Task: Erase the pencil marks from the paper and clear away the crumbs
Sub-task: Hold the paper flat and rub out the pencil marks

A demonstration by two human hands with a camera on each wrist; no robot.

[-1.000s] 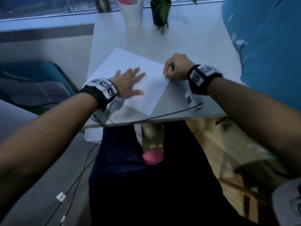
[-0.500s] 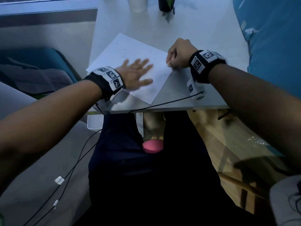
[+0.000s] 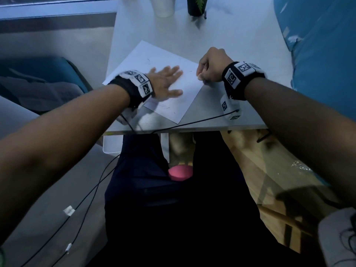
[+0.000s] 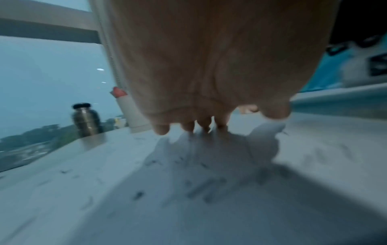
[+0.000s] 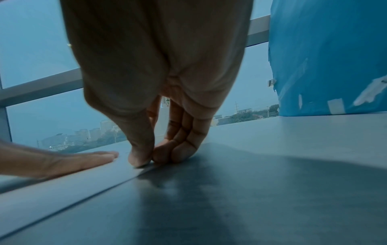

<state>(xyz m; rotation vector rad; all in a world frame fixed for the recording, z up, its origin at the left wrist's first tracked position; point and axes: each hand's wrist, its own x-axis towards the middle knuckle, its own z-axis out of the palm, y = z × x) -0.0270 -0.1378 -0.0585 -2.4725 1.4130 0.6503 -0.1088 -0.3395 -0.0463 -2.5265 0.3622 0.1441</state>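
Observation:
A white sheet of paper [image 3: 154,56] lies at an angle on the white table [image 3: 240,45], with faint pencil marks and dark eraser crumbs [image 4: 138,194] scattered on it. My left hand [image 3: 165,81] lies flat on the sheet's near half with its fingers straight and spread. The left wrist view is blurred, with the fingertips [image 4: 161,130] just over the sheet. My right hand [image 3: 210,66] is at the sheet's right edge. There the thumb [image 5: 140,157] and curled fingers pinch the paper edge [image 5: 62,190]. No eraser is visible.
A white cup [image 3: 162,6] and a dark plant pot [image 3: 196,6] stand at the table's far end, beside a steel bottle [image 4: 85,121]. A big blue cushion [image 3: 323,54] borders the table on the right. Cables hang over the table's near edge [image 3: 192,130].
My left hand has slid a little to the right across the paper, fingers still flat. My right hand has stayed at the sheet's right edge.

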